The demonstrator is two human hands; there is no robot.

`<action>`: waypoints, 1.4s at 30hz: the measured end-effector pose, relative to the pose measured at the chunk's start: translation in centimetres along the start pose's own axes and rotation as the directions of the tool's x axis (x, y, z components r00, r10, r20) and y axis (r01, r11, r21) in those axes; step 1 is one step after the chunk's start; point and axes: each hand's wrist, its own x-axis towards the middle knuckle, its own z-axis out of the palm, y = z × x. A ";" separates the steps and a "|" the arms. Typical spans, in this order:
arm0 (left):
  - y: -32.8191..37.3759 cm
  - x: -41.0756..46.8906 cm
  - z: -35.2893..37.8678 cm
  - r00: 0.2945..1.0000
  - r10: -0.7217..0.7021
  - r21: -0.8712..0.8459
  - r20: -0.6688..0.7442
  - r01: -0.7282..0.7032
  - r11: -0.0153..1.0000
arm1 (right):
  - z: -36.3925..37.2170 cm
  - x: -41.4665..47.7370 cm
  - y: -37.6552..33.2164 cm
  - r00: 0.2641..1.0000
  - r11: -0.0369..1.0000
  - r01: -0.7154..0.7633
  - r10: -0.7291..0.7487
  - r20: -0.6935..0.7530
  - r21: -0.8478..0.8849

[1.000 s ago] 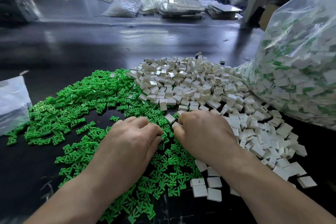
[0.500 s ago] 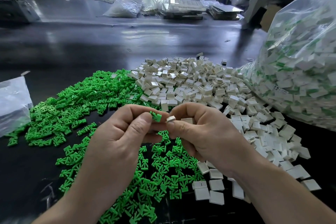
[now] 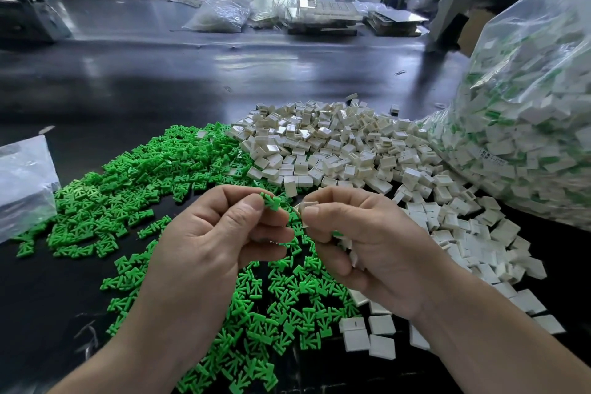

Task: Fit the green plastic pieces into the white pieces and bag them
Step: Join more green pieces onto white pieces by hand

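My left hand (image 3: 217, 233) pinches a small green plastic piece (image 3: 271, 201) between thumb and fingers, raised above the table. My right hand (image 3: 358, 240) pinches a white piece (image 3: 305, 206) just to the right of it; a small gap separates the two pieces. More white pieces show under the curled fingers of my right hand. Below and to the left spreads a pile of green pieces (image 3: 134, 182). A heap of white pieces (image 3: 335, 144) lies behind and to the right.
A large clear bag (image 3: 527, 125) full of assembled white-and-green pieces stands at the right. A smaller clear bag (image 3: 22, 182) lies at the left edge. The dark table (image 3: 192, 80) runs back to more bags and trays (image 3: 319, 16).
Both hands rose from the piles, the left with a green piece and the right with a white one. They now hold the pieces close together above the table.
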 end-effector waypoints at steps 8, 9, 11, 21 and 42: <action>0.1 0.4 -0.1 0.997 -0.068 -0.097 -0.034 0.065 0.993 | 0.3 0.0 0.3 0.992 0.966 -0.045 0.013 0.126 0.254; 0.1 0.4 -0.2 0.997 -0.070 -0.091 -0.035 0.066 0.994 | 0.4 0.0 0.2 0.993 0.973 -0.043 0.017 0.116 0.226; 0.0 0.3 -0.3 0.998 -0.065 -0.063 -0.023 0.063 0.996 | 0.6 -0.1 0.2 0.996 0.992 -0.042 0.032 0.087 0.115; -0.1 -0.2 0.1 1.000 -0.017 -0.004 -0.002 0.017 1.000 | 1.5 -0.4 0.7 0.997 0.992 0.077 -0.079 -0.010 -0.102; 0.0 -0.4 -0.1 1.000 0.002 0.079 -0.017 -0.001 0.997 | 1.2 -0.4 1.7 0.962 0.901 0.252 -0.272 -0.009 -0.354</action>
